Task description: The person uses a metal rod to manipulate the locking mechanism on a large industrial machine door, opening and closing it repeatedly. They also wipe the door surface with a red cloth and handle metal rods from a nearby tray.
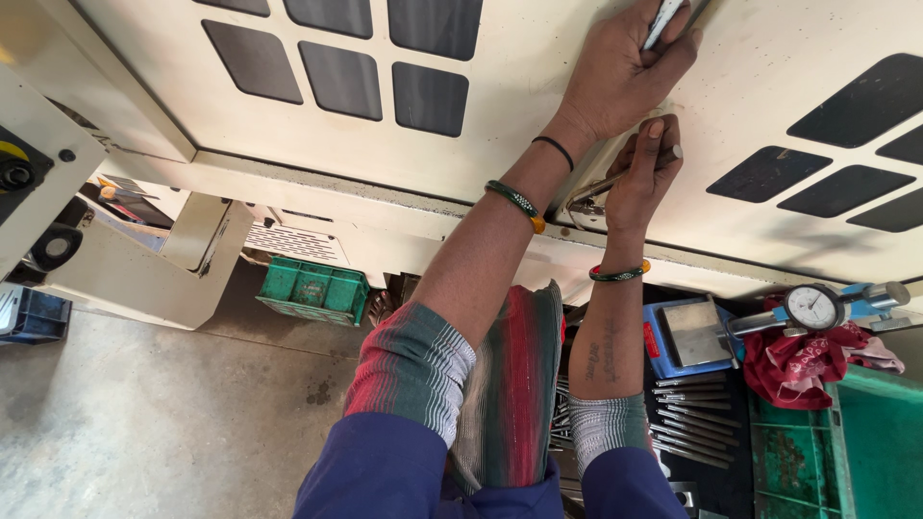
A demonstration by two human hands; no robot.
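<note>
We have our left hand (625,77) closed around the silver handle (663,21) of the cream machine door (538,67), our right hand (644,178) gripping a thin metal rod (615,181) at the door's lower edge, where the work looks under way.

Both your arms reach up and forward, sleeves pushed back to the elbows, forearms bare and nearly side by side. Your left hand (625,77) is highest, fingers curled in a closed grip. Your right hand (646,173) sits just below it, touching it, thumb up and fingers pinched shut.
</note>
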